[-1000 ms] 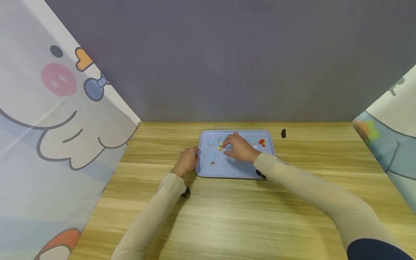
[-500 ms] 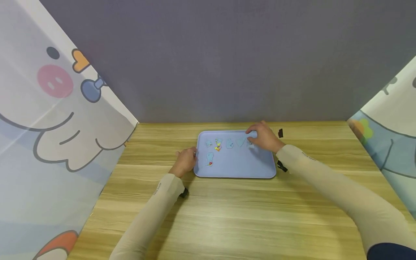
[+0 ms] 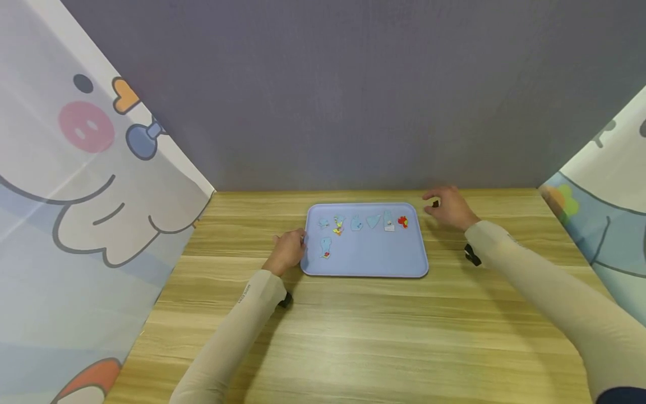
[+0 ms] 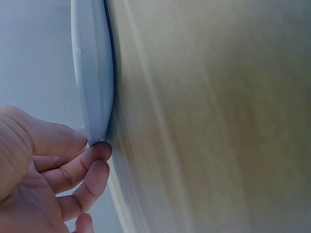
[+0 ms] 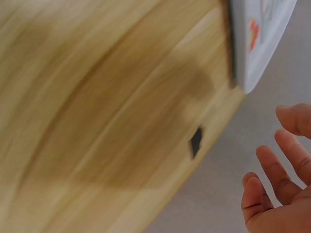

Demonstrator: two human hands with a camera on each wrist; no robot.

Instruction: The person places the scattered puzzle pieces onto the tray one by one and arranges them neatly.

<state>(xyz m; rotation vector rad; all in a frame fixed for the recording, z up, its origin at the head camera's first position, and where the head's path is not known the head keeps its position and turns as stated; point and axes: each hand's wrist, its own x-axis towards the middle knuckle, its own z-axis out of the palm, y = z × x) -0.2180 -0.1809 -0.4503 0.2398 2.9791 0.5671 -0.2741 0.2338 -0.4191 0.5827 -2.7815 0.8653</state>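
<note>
A light-blue rectangular tray [image 3: 368,257] lies flat on the table. My left hand [image 3: 287,249] grips its left edge; in the left wrist view the thumb and fingers [image 4: 99,151] meet at the rim. Several small flat cut-outs line the tray's back half: a red one [image 3: 402,222] at the right, a yellow one [image 3: 338,229] toward the left, and pale-blue ones such as a triangular piece [image 3: 373,221]. One longer pale-blue piece [image 3: 326,244] sits below that row. Beyond the tray's right edge hovers my right hand [image 3: 451,209], fingers loosely bent and holding nothing.
A small black scrap [image 5: 196,141] lies on the wood-grain table [image 3: 343,336] right by my right hand. A grey panel [image 3: 353,101] rises at the table's back edge, and cartoon-printed cloths [image 3: 101,224] stand at both sides.
My right hand has moved from over the tray's middle, past its right end, to the table beyond, uncovering the row of cut-outs. My left hand keeps hold of the tray's edge.
</note>
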